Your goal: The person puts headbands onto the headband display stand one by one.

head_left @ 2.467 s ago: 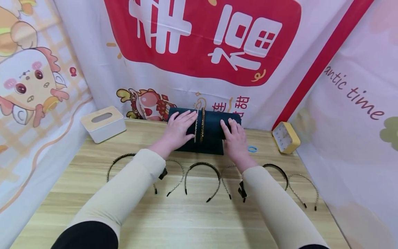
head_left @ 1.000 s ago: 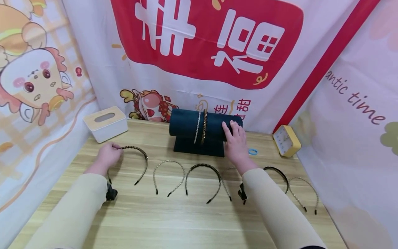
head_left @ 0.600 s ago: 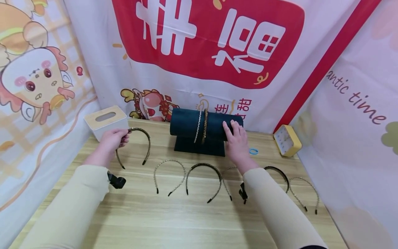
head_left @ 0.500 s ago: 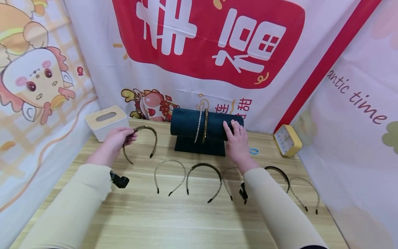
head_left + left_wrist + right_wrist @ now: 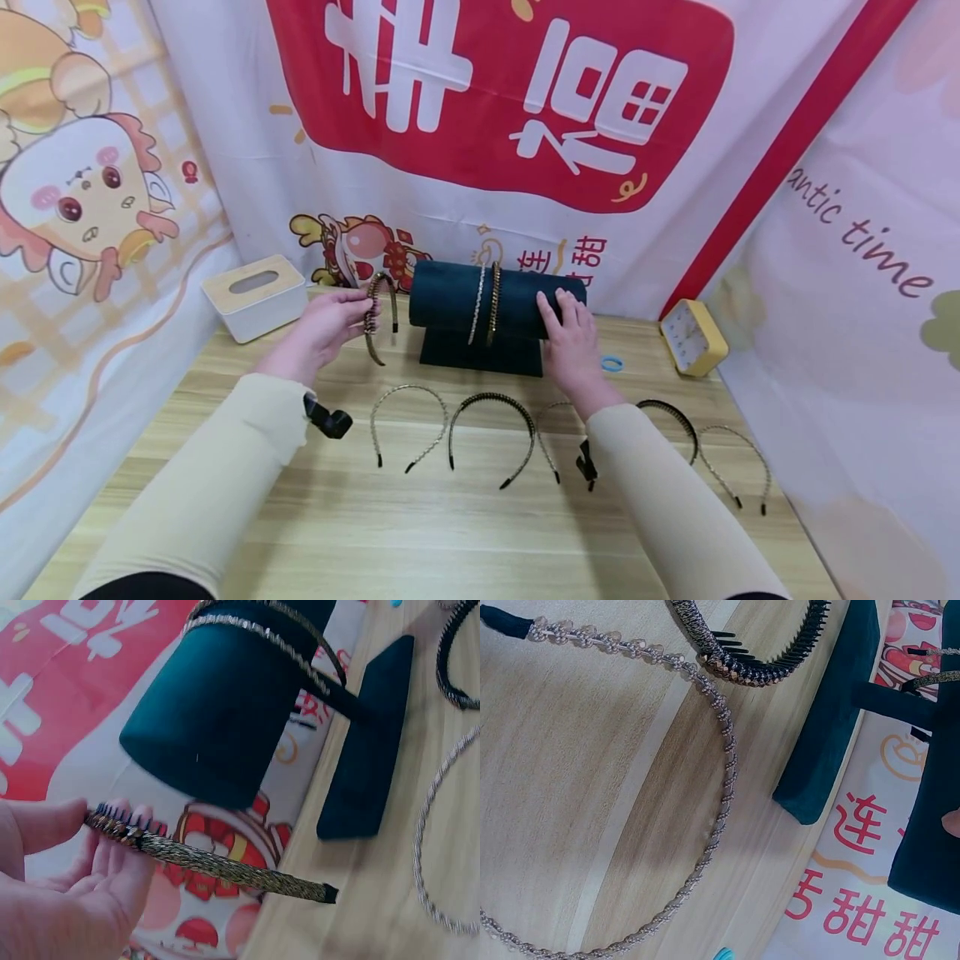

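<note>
A dark toothed headband with bronze beads point(image 5: 371, 325) is pinched at its top between the thumb and fingers of my left hand point(image 5: 330, 323). It is held edge-on, ends down, just left of the dark green velvet display stand point(image 5: 450, 296). In the left wrist view the headband point(image 5: 217, 862) points one black-tipped end past the roll's near end, apart from it. My right hand point(image 5: 572, 346) rests with spread fingers on the right part of the roll. Two headbands hang round the roll's middle: a thin silvery one point(image 5: 477, 307) and a gold-beaded one point(image 5: 494, 305).
Several headbands lie in a row on the wooden table, among them a silvery one point(image 5: 408, 388) and a dark toothed one point(image 5: 491, 397). A tissue box point(image 5: 258, 312) stands back left, a yellow clock point(image 5: 693, 337) back right. A blue ring point(image 5: 612, 363) lies near my right hand.
My left hand left the stand, picked up the leftmost headband from the table, and carried it right and up, turning it edge-on beside the roll. The right hand has stayed on the stand.
</note>
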`<state>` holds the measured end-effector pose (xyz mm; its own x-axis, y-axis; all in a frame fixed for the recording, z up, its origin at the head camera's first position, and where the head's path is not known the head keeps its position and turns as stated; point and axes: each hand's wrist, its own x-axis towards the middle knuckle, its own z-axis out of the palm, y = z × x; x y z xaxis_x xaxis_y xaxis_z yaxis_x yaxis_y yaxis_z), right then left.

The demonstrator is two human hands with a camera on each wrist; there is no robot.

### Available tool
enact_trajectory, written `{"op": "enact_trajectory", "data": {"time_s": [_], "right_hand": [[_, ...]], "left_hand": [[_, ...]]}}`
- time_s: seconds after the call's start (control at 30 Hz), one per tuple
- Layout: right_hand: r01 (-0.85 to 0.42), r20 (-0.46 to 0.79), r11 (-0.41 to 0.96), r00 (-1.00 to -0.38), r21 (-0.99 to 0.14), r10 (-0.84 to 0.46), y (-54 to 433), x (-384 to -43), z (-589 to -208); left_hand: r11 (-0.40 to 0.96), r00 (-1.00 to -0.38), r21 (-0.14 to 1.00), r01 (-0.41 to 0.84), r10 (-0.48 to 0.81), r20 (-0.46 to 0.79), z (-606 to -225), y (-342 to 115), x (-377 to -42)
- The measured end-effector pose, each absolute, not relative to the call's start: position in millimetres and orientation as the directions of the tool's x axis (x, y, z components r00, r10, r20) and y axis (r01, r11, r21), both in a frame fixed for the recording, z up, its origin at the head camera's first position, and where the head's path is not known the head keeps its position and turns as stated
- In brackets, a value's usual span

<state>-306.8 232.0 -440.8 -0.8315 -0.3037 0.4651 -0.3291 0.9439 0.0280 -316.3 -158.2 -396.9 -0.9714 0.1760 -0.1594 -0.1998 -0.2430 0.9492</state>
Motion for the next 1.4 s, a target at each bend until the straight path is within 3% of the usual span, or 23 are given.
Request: {"op": "enact_trajectory", "data": {"time_s": [0.3,0.63,0.8,1.0,1.27,1.4], "right_hand": [[-0.338,0.476,0.94,-0.821,0.039,-0.315,232,-306,-439],[-0.335,0.461,0.941,-0.83,0.037,-0.314,231,-305,-437],[-0.333,0.463,0.942,-0.828,0.044,-0.315,231,-305,-436],[-0.336,0.466,0.942,-0.829,0.028,-0.309,231,-305,-434],[-0.328,0.459,0.944,-0.835,0.029,-0.305,232,-306,-437],[-0.329,0.456,0.944,-0.837,0.025,-0.304,232,-305,-438]], "left_hand": [[-0.2,-0.997,0.977,-0.075,0.018,-0.073,-376,-114,-329],[-0.093,-0.999,0.995,-0.034,-0.02,-0.036,-368,-75,-331],[0.122,-0.996,0.992,0.024,-0.078,0.033,-370,-62,-332],[0.396,-0.985,0.911,0.112,-0.079,0.155,-369,-49,-329],[0.526,-0.976,0.834,0.167,-0.029,0.214,-373,-46,-326],[0.565,-0.954,0.781,0.265,0.032,0.299,-380,-51,-325]]}}
